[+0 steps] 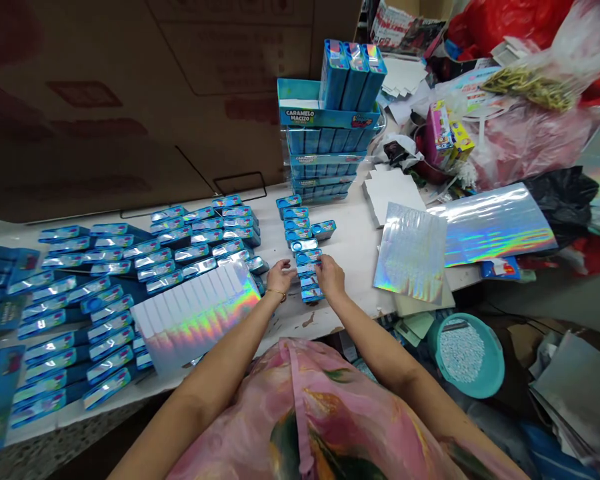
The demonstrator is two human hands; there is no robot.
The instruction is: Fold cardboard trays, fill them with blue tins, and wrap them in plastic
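A short column of small blue candy boxes stands on the white table in front of me. My right hand [331,275] is at the column's right side, its fingers bent against a small blue box [309,256]. On the other side, my left hand [280,275] has its fingertips close to the column; its fingers are loosely bent and slightly apart, and I see nothing in them. Another small box [323,229] stands just right of the column. A sheet of shiny rainbow stickers [195,313] lies left of my left wrist, over some boxes.
Many rows of blue boxes [110,257] cover the left of the table. Stacked display trays [325,143] stand at the back, beside a large brown carton [130,100]. Silver sheets [413,250] lie right. A turquoise basin [467,357] with white pieces sits below the table's right edge.
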